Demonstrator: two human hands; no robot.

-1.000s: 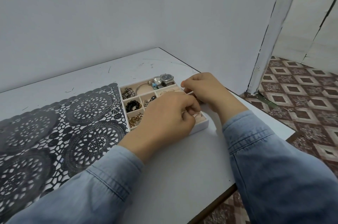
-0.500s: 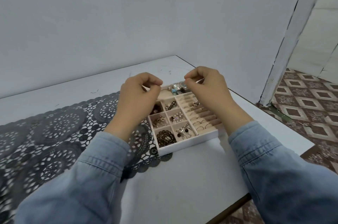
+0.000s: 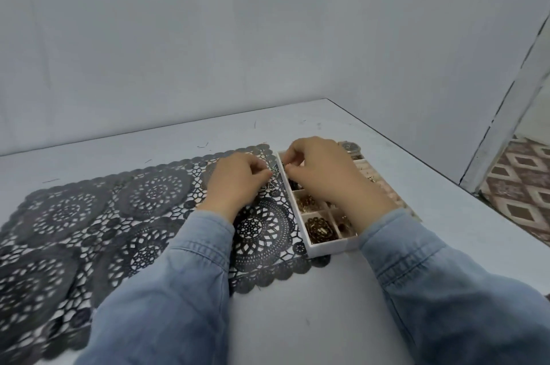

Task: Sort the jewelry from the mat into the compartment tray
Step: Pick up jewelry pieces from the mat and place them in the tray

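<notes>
A white compartment tray (image 3: 333, 247) sits at the right end of a dark lace mat (image 3: 119, 215), its cells filled with beads, gold pieces and rings. A silver wire-like jewelry piece (image 3: 272, 178) lies at the mat's far right corner, against the tray's left wall. My left hand (image 3: 238, 183) is curled over the mat with its fingertips pinching this piece. My right hand (image 3: 324, 174) hovers over the tray's far-left cells, thumb and forefinger pinched together beside the same piece; what they hold is too small to tell. A watch (image 3: 351, 146) shows at the tray's far end.
The white table (image 3: 297, 305) ends in an edge on the right, above a patterned tile floor (image 3: 523, 186). A plain grey wall (image 3: 238, 37) stands behind the table. Bare table surface lies in front of the mat and tray.
Both hands moved left from the ring slots at the tray's right side to its far-left corner. The left hand came down onto the mat and took the silver piece.
</notes>
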